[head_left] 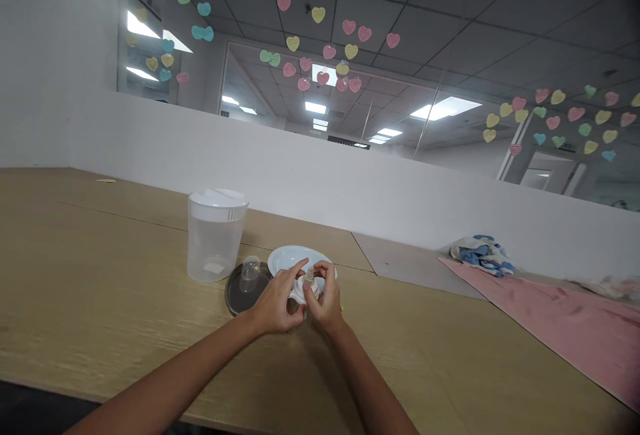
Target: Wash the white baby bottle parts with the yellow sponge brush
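My left hand (277,303) and my right hand (326,303) meet in front of me, both closed around a baby bottle nipple (310,275) in a white ring. The nipple is clear and points upward between the fingers. Part of the ring is covered by my fingertips. Just behind my hands stands a pale white-blue bowl (283,257), partly hidden by them. Left of my left hand, a dark round tray (234,296) lies on the table, with a small clear dome-shaped cap (251,271) on it.
A tall translucent pitcher (213,245) with a white lid stands behind the tray on the wooden table (125,288). Far right lies a pink cloth (555,315), with a bunched blue-and-white cloth (481,255) by the wall. A low white wall (300,175) closes the back.
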Available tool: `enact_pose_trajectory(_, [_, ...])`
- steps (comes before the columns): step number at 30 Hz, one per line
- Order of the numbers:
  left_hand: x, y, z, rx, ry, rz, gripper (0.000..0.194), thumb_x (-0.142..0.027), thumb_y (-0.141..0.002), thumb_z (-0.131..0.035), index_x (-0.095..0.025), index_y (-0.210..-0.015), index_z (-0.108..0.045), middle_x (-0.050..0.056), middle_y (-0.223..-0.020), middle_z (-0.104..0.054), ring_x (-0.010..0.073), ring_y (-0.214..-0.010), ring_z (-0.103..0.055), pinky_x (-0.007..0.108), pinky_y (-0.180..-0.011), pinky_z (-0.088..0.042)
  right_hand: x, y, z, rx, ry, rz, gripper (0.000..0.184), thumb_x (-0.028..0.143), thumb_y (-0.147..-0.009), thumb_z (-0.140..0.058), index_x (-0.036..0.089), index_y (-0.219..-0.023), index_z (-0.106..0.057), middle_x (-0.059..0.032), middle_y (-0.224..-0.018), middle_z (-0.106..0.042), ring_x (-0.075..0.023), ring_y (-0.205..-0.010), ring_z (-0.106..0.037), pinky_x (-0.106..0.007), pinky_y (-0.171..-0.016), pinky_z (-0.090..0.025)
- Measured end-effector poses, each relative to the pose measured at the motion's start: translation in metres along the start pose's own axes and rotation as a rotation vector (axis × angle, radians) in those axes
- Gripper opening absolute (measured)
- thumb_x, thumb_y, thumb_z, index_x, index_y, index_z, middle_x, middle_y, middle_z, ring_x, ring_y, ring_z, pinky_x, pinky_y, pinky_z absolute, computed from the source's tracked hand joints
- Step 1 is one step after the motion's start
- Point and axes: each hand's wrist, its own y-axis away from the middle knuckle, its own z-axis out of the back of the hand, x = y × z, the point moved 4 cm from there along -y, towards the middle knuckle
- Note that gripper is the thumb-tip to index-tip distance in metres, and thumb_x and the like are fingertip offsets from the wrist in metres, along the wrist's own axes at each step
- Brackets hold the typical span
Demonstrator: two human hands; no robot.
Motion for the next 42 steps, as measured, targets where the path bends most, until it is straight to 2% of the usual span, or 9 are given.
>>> enact_pose_trajectory(5, [-0.007,-0.004,0.003,0.01,-0.037,-0.044,0.082,-0.014,-0.058,-0.053,-0.019,-0.134,-0.022,0.009,-0.119,-0.051,0.0252,-0.102,-0.05,0.041,-0.093,-0.038,0.011,-0.004,-0.001,-0.003,0.118,0.019,0.041,0.028,-0.073,-0.053,0.018,-0.111,-0.043,-0.0037,-0.084,-0.052,-0.0169,-0.075,-0.05,-0.032,-0.072,-0.044])
enact_pose_trajectory(10, [-0.002,-0.003,0.003,-0.005,-0.021,0.051,0.078,-0.019,-0.058,-0.057,-0.018,-0.13,-0.029,0.009,-0.111,-0.053,0.0247,-0.098,-0.05,0.04,-0.089,-0.04,0.008,-0.006,-0.002,0.043,0.128,-0.039,0.038,0.031,-0.072,-0.055,0.018,-0.107,-0.048,-0.0038,-0.086,-0.053,-0.017,-0.075,-0.049,-0.031,-0.07,-0.042])
enact_pose_trajectory(17, [-0.002,-0.006,0.005,0.09,0.064,0.13,0.075,-0.019,-0.061,-0.056,-0.02,-0.13,-0.028,0.004,-0.098,-0.055,0.021,-0.091,-0.051,0.036,-0.085,-0.04,0.0,-0.006,-0.002,0.075,0.125,-0.146,0.039,0.033,-0.069,-0.059,0.018,-0.104,-0.051,0.0001,-0.075,-0.055,-0.0151,-0.066,-0.049,-0.027,-0.062,-0.039])
enact_pose_trajectory(21, [0.001,-0.007,0.002,0.093,0.099,0.148,0.063,-0.021,-0.061,-0.059,-0.019,-0.12,-0.036,0.007,-0.103,-0.054,0.022,-0.094,-0.051,0.037,-0.086,-0.041,0.004,-0.008,-0.002,0.041,0.21,-0.142,0.018,0.033,-0.068,-0.059,0.019,-0.077,-0.051,0.0028,-0.064,-0.048,-0.0139,-0.063,-0.044,-0.025,-0.059,-0.035])
enact_pose_trajectory(24, [0.002,-0.008,-0.001,0.093,0.148,0.131,0.057,-0.022,-0.063,-0.06,-0.019,-0.117,-0.04,0.008,-0.111,-0.052,0.0229,-0.1,-0.051,0.036,-0.088,-0.041,0.005,-0.01,-0.001,0.019,0.254,-0.135,0.024,0.034,-0.067,-0.059,0.021,-0.063,-0.04,0.0049,-0.059,-0.039,-0.0127,-0.06,-0.04,-0.024,-0.056,-0.031])
enact_pose_trajectory(29, [0.0,-0.01,0.001,0.114,0.216,0.154,0.055,-0.023,-0.064,-0.063,-0.018,-0.116,-0.044,0.007,-0.108,-0.055,0.0226,-0.1,-0.052,0.034,-0.087,-0.042,-0.002,-0.009,-0.004,0.071,0.08,-0.236,0.022,0.036,-0.069,-0.06,0.02,-0.068,-0.044,0.0065,-0.057,-0.04,-0.011,-0.055,-0.039,-0.023,-0.053,-0.032])
enact_pose_trajectory(34, [-0.004,-0.011,0.006,0.116,0.305,0.125,0.052,-0.021,-0.066,-0.062,-0.019,-0.113,-0.043,0.005,-0.106,-0.055,0.019,-0.096,-0.053,0.03,-0.085,-0.042,0.0,-0.009,-0.003,0.151,0.05,-0.121,0.02,0.037,-0.071,-0.062,0.019,-0.079,-0.056,0.0004,-0.072,-0.054,-0.0153,-0.071,-0.048,-0.026,-0.064,-0.038])
enact_pose_trajectory(38, [0.001,-0.01,0.005,0.116,0.29,0.183,0.064,-0.022,-0.064,-0.064,-0.019,-0.121,-0.036,0.002,-0.095,-0.054,0.0159,-0.084,-0.054,0.028,-0.078,-0.044,0.002,-0.009,-0.005,0.194,0.063,-0.104,0.017,0.034,-0.076,-0.056,0.018,-0.079,-0.059,-0.0028,-0.076,-0.054,-0.0172,-0.075,-0.049,-0.029,-0.069,-0.039])
enact_pose_trajectory(42, [0.006,-0.007,0.001,0.076,0.164,0.249,0.073,-0.022,-0.062,-0.064,-0.018,-0.128,-0.033,0.003,-0.092,-0.054,0.0174,-0.082,-0.053,0.032,-0.08,-0.043,0.0,-0.01,-0.009,0.138,0.046,-0.166,0.013,0.03,-0.075,-0.057,0.018,-0.077,-0.06,-0.002,-0.075,-0.054,-0.0167,-0.074,-0.049,-0.028,-0.068,-0.041])
